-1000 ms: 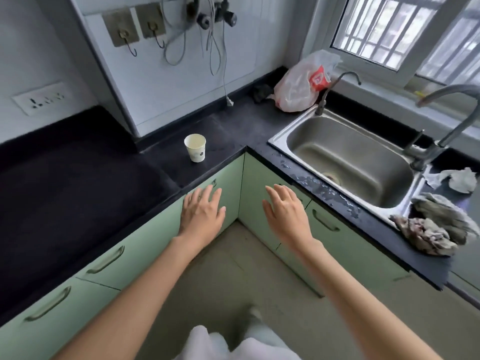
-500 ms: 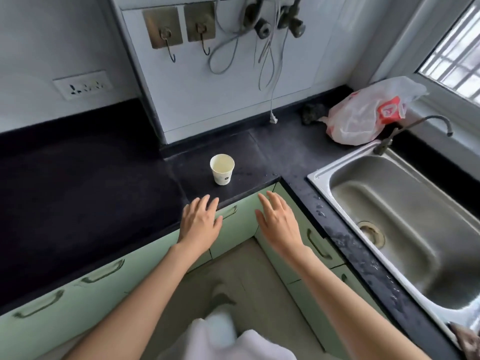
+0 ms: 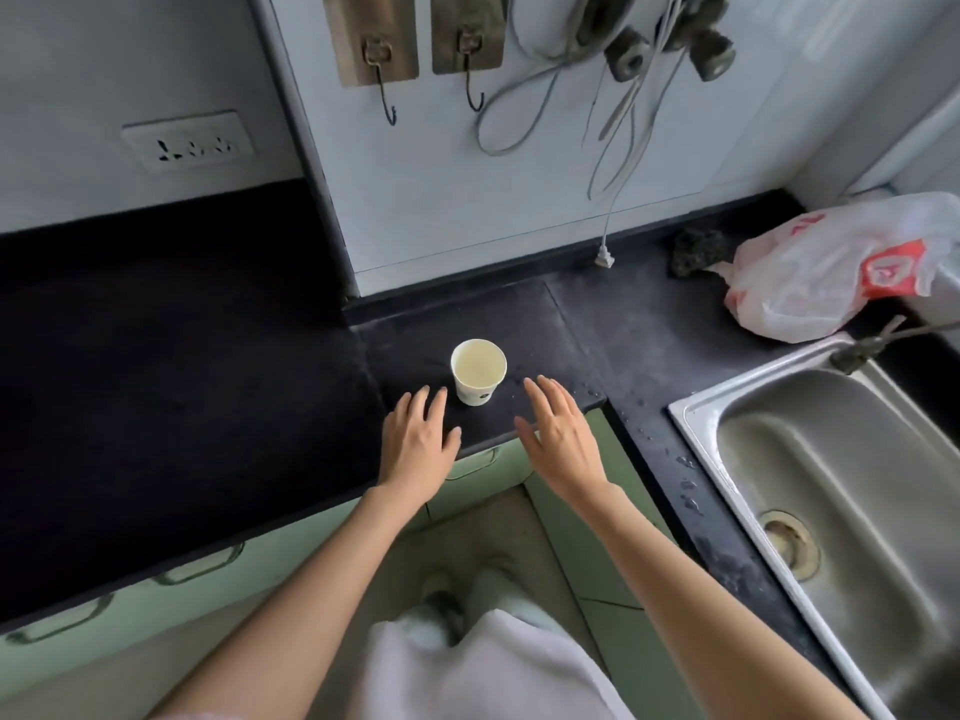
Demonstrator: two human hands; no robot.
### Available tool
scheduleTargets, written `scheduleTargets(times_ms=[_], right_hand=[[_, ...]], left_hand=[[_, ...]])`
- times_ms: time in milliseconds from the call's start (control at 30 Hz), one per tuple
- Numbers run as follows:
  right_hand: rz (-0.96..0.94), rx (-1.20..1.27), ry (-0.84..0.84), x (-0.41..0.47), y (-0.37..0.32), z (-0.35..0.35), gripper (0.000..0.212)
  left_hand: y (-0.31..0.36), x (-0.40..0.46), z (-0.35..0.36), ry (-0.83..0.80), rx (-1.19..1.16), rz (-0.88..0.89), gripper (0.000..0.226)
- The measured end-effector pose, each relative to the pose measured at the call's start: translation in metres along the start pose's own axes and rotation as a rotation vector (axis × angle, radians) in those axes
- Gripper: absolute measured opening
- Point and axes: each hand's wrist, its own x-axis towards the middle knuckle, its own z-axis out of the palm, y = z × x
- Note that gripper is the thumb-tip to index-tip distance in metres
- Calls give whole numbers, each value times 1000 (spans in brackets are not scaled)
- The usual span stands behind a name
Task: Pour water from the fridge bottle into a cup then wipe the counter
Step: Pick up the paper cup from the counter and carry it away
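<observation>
A socket (image 3: pixel 188 147) sits on the wall at far left above the black counter (image 3: pixel 182 366). The left hand (image 3: pixel 418 443) is held over the counter edge, fingers straight and spread, holding nothing. Just beyond and between the hands the cup (image 3: pixel 478 372) stands upright on the counter. The right hand (image 3: pixel 563 438) is likewise flat and empty. Farther right lie a bag (image 3: pixel 831 272) and the sink (image 3: pixel 852 485).

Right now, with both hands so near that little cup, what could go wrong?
The paper cup looks light and stands between the open left hand and right hand; a careless nudge might tip it. Droplets dot the dark counter near the sink, so a slippery grip seems possible.
</observation>
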Motion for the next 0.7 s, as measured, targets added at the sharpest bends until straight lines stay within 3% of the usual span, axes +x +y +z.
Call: scheduleTargets(times_ms=[233,700], right_hand=[[-93,171,-164,32,5,8,62],[6,500,-203,60,11,17,57]], left_hand=[[2,16,21,150,-208,-127,50],[25,30,34,306,-545,-303,45]])
